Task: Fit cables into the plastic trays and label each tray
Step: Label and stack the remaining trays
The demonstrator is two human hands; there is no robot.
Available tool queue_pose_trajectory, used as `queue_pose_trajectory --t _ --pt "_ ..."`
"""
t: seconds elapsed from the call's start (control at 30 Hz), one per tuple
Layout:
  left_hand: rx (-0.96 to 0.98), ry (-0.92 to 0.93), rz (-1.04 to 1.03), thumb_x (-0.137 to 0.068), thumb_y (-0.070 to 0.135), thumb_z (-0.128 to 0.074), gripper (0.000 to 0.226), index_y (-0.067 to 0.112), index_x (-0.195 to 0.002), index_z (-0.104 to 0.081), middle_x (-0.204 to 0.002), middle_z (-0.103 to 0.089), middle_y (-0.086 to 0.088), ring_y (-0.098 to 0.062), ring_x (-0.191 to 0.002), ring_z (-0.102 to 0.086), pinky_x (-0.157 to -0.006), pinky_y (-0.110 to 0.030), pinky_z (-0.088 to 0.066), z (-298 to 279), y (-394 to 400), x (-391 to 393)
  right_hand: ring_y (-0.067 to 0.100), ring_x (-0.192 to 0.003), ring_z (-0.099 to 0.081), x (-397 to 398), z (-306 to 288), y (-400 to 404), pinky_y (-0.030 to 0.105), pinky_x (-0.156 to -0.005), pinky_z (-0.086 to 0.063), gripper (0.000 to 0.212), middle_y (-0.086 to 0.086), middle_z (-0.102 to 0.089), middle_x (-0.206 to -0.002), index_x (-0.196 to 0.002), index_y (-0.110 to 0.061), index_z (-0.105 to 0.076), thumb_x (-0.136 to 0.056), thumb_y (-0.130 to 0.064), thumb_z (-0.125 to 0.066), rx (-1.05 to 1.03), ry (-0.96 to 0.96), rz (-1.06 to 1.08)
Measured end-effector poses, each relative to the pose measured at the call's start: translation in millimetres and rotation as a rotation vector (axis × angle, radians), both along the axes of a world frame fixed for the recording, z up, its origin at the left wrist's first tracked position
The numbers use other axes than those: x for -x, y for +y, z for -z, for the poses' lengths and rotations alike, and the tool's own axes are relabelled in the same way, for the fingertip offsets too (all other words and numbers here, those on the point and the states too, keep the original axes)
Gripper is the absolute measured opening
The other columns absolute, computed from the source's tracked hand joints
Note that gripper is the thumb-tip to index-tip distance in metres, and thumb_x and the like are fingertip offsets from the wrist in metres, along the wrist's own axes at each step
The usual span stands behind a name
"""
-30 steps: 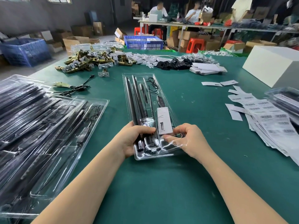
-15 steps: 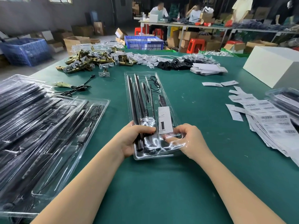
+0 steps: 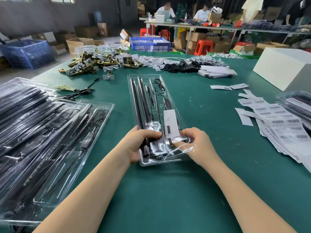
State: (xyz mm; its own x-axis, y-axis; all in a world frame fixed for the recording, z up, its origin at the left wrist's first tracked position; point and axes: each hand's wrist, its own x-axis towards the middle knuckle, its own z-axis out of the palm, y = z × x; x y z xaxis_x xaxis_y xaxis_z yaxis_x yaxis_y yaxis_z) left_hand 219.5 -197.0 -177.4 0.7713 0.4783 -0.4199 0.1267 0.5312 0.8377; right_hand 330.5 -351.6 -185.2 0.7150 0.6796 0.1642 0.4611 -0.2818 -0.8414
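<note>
Tray (image 3: 152,91) between my hands, long axis running straight away from me, near end in my grip. My left hand (image 3: 140,145) wraps the near-left edge, thumb pressing down on the black rods (image 3: 143,105). My right hand (image 3: 196,143) pinches the near-right corner, just below the white label (image 3: 170,124) lying inside. I judge the right hand nearer the label and better placed to seat it. Cable (image 3: 158,86) sits coiled at the far end.

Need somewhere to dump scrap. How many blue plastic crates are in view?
2. One blue crate sits on the floor at far left; the other blue crate stands beyond the green table's far edge, centre. More may be hidden behind the boxes.
</note>
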Motion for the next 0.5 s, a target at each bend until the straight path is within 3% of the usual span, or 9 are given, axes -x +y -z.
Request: queue_pose_trajectory --t 0.07,0.13,0.2,0.27,0.33,0.4,0.5 --pt "0.015 -0.009 -0.020 -0.068 -0.011 -0.070 0.062 -0.008 -0.127 -0.051 -0.108 -0.067 -0.029 -0.040 -0.095 -0.068 -0.083 -0.056 -0.055 -3 -2 0 0.024 -0.076 -0.059 -1 -4 -2 0.030 -0.070 -0.049 0.021 0.008 -0.065 -0.090 -0.067 -0.037 -0.066 -0.073 -0.027 -0.083 -0.014 0.018 0.013" --pt "0.039 -0.027 -0.037 -0.057 -0.007 -0.072 0.076 -0.008 -0.129 -0.049 -0.115 -0.063 -0.032 -0.045 -0.105 -0.064 -0.088 -0.060 -0.052 -6 -3 1 0.009 -0.063 -0.054 -3 -8 -5 0.018 -0.061 -0.045 0.024 -0.008 -0.065 -0.077 -0.065 -0.044 -0.070 -0.074 -0.027 -0.083 -0.012 0.074 -0.014" --pt "0.065 -0.034 -0.059 -0.054 -0.006 -0.072 0.079 -0.008 -0.129 -0.050 -0.111 -0.065 -0.030 -0.041 -0.093 -0.068 -0.077 -0.054 -0.057 -8 -1 2 0.000 -0.066 -0.058 -5 -11 -7 0.014 -0.066 -0.046 0.021 -0.019 -0.068 -0.073 -0.075 -0.040 -0.075 -0.080 -0.020 -0.078 -0.076 0.253 -0.061" --pt "0.076 -0.040 -0.079 -0.060 -0.008 -0.071 0.072 -0.008 -0.128 -0.051 -0.105 -0.066 -0.028 -0.036 -0.080 -0.070 -0.069 -0.050 -0.058 -9 1 2 0.010 -0.079 -0.063 -9 -13 -8 0.028 -0.075 -0.052 0.016 -0.007 -0.074 -0.088 -0.089 -0.027 -0.077 -0.091 -0.015 -0.066 -0.205 0.474 -0.050" --pt "0.047 -0.029 -0.108 -0.070 -0.008 -0.069 0.061 -0.008 -0.128 -0.052 -0.103 -0.066 -0.026 -0.034 -0.083 -0.068 -0.076 -0.052 -0.058 -9 3 2 0.016 -0.073 -0.060 -8 -15 -7 0.030 -0.068 -0.054 0.016 0.001 -0.068 -0.095 -0.102 -0.024 -0.072 -0.097 -0.023 -0.057 -0.294 0.646 0.017" --pt "0.030 -0.031 -0.133 -0.073 -0.007 -0.069 0.053 -0.007 -0.125 -0.055 -0.094 -0.068 -0.021 -0.032 -0.081 -0.068 -0.079 -0.053 -0.057 -9 3 3 0.015 -0.064 -0.061 -5 -16 -6 0.026 -0.058 -0.054 0.023 0.000 -0.064 -0.099 -0.110 -0.023 -0.063 -0.093 -0.037 -0.060 -0.239 0.697 0.030" --pt "0.015 -0.081 -0.159 -0.075 -0.009 -0.067 0.037 -0.003 -0.112 -0.063 -0.080 -0.071 -0.017 -0.029 -0.068 -0.071 -0.062 -0.045 -0.059 -8 3 2 0.017 -0.059 -0.065 -1 -17 -5 0.026 -0.054 -0.055 0.033 0.002 -0.069 -0.081 -0.110 -0.013 -0.057 -0.089 -0.037 -0.065 -0.198 0.816 -0.035"
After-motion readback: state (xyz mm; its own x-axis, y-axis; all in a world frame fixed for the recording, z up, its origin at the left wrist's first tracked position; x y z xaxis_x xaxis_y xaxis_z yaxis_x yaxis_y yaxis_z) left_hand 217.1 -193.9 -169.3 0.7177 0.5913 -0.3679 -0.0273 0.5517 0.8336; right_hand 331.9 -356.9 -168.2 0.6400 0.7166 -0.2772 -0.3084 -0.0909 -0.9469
